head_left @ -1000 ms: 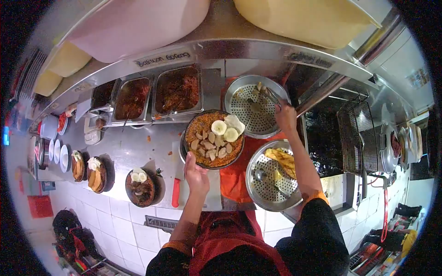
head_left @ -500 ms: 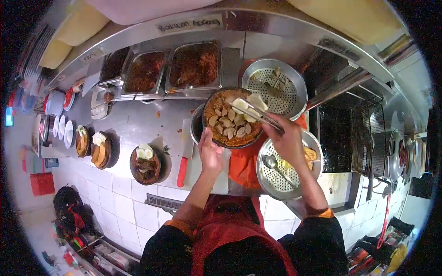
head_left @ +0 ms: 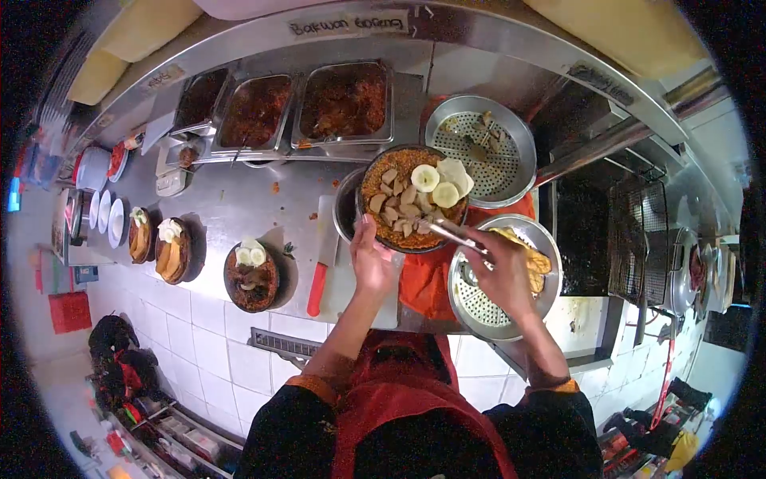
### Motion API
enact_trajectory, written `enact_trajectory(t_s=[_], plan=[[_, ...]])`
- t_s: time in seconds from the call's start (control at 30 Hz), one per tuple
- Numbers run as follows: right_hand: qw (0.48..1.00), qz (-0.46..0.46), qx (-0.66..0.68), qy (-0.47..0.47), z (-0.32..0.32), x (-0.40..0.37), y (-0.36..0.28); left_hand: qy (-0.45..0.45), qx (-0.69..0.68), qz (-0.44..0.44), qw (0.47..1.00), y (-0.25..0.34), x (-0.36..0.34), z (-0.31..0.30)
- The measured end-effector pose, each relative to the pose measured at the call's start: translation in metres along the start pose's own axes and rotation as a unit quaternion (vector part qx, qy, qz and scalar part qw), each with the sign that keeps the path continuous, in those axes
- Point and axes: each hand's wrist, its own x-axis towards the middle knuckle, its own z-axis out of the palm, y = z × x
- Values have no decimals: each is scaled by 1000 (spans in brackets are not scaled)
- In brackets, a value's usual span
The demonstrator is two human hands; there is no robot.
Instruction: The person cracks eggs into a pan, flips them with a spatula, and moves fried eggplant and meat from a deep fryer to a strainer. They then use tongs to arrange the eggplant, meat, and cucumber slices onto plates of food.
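My left hand (head_left: 373,262) grips the near-left rim of a dark, shallow bowl (head_left: 420,249), holding it tilted toward me. Orange-red sambal (head_left: 373,180) lines the bowl. Brownish chopped pieces (head_left: 391,209) lie on its left and middle, and pale cucumber slices (head_left: 445,194) sit at the upper right with a white-green leafy piece. My right hand (head_left: 504,273) is closed around metal tongs (head_left: 453,234), whose tips reach the chopped pieces at the bowl's lower right. A perforated steamer tray (head_left: 471,315) with yellow fried pieces (head_left: 538,267) lies beneath my right hand.
Another perforated tray (head_left: 515,172) stands behind the bowl. A red-handled knife (head_left: 317,289) lies on a white cutting board (head_left: 351,299). Filled dark dishes (head_left: 252,297) line the counter at left; metal sambal pans (head_left: 343,104) stand at the back. Fryer baskets (head_left: 638,231) are at right.
The tongs have moved from the cucumber slices down to the chopped pieces. The cucumber slices now rest in the bowl. My left hand still holds the bowl.
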Motion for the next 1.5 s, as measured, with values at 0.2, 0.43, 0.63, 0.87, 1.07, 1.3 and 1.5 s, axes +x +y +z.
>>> enact_trajectory(t_s=[0.2, 0.43, 0.63, 0.87, 1.07, 1.3, 1.5], plan=[[999, 47, 1, 14, 0, 1, 1, -10, -9, -5, 1000, 4, -3, 7], [995, 29, -31, 95, -31, 16, 14, -2, 3, 4, 1000, 4, -3, 0], [953, 67, -234, 181, -30, 69, 155, -7, 15, 14, 1000, 10, -1, -9], [949, 80, -223, 210, -22, 90, 172, 40, 43, 15, 998, 11, -3, -7], [945, 75, -251, 197, -11, 103, 190, 29, 34, 14, 999, 11, 1, -4], [982, 28, -48, 182, -34, 45, 85, -11, 17, 10, 1000, 6, 8, 2], [996, 54, 24, 71, -21, 23, 25, -14, 20, -6, 1000, 1, 11, 0]])
